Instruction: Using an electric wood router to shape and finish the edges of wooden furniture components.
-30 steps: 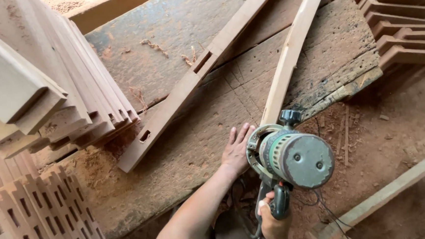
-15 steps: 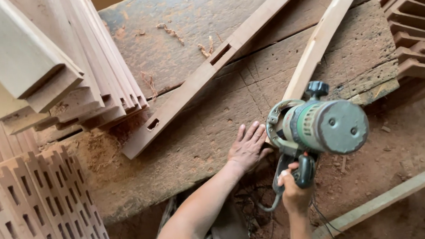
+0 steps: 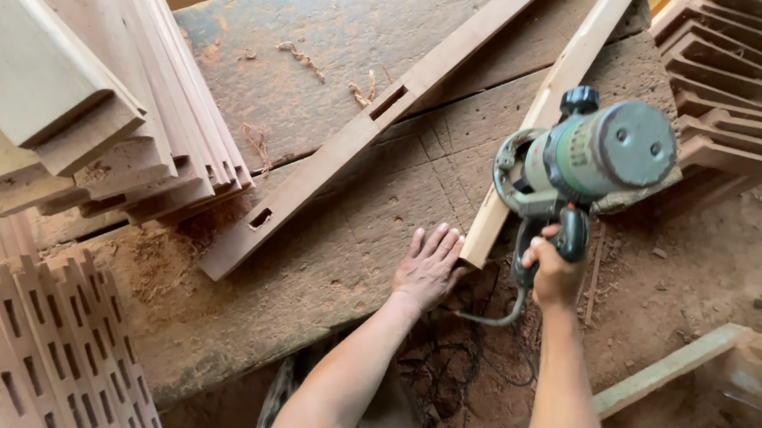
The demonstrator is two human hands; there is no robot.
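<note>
Gripping the green router [image 3: 602,156] by its handle, right hand [image 3: 554,272] lines it over the pale batten [image 3: 559,97]; left hand [image 3: 428,268] lies open and flat on the counter [image 3: 339,243] beside its end, steadying needed first.

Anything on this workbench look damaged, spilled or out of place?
Nothing is broken. The workbench is cracked, worn and dusted with sawdust, with loose wood shavings near the slotted board. A tangle of cable lies under the bench edge. The right hand holds the power tool; the left hand lies flat beside the plain board.
</note>
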